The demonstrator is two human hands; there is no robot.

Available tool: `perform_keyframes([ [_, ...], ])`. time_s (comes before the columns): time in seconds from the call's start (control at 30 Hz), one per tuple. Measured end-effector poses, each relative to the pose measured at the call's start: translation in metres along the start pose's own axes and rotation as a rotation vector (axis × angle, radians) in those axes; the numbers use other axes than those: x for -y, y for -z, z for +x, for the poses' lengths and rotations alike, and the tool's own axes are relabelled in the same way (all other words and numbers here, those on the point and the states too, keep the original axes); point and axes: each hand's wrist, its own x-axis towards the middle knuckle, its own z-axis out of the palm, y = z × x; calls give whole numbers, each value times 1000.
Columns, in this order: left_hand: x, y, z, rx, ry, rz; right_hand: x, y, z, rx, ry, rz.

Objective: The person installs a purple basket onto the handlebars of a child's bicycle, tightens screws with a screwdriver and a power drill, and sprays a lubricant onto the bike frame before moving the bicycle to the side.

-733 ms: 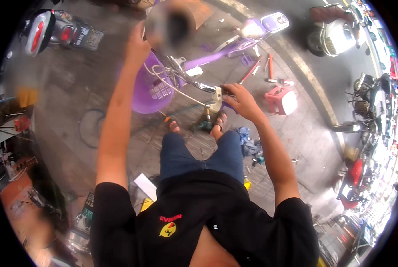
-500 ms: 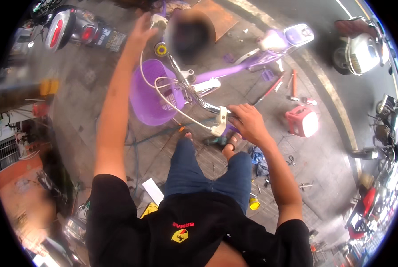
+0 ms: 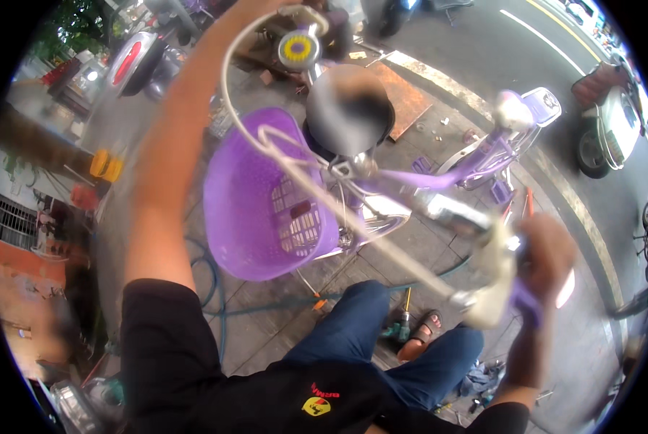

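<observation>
A small purple bicycle (image 3: 418, 177) stands before me, its handlebar turned and close to my chest. My right hand (image 3: 552, 253), blurred by motion, is wrapped round the purple handlebar grip (image 3: 528, 302), beside a cream brake lever mount (image 3: 492, 289). Up at the top edge, my left hand (image 3: 262, 7) reaches the far end of the handlebar; its fingers are cut off from view. A yellow-centred round bell (image 3: 298, 49) sits near it. The purple basket (image 3: 248, 202) hangs on the front, with pale cables looping over it.
A cordless drill (image 3: 396, 329) lies by my sandalled foot (image 3: 426, 331). A blue-green hose (image 3: 266, 307) crosses the paving. A blurred round dark shape (image 3: 349, 108) hides part of the bicycle. A rusty sheet (image 3: 407, 101) lies behind; a white scooter (image 3: 610, 119) stands on the road.
The handlebar has swung round and come closer; my right hand has moved right with its grip. My left hand has gone up to the top edge. The view has shifted.
</observation>
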Motion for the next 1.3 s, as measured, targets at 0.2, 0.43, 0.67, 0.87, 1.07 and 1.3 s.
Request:
perform_keyframes([
  [0.2,41,-28,-17,-78,-261,-330,-18,-2,-11,-104,173,-207],
  [0.43,112,-49,-21,-131,-92,-950,-11,-9,-12,-68,52,-279],
  [0.67,74,-64,-44,-94,-386,-323,16,-9,-19,-168,46,-427],
  [0.87,29,-62,-115,-448,-747,619,26,-13,-21,-159,6,-472],
  [1.07,3,-75,-132,-195,-990,632,-11,-5,-20,-204,111,-538],
  [1.3,-8,-80,-136,139,-948,520,-5,-10,-21,-245,50,-480],
])
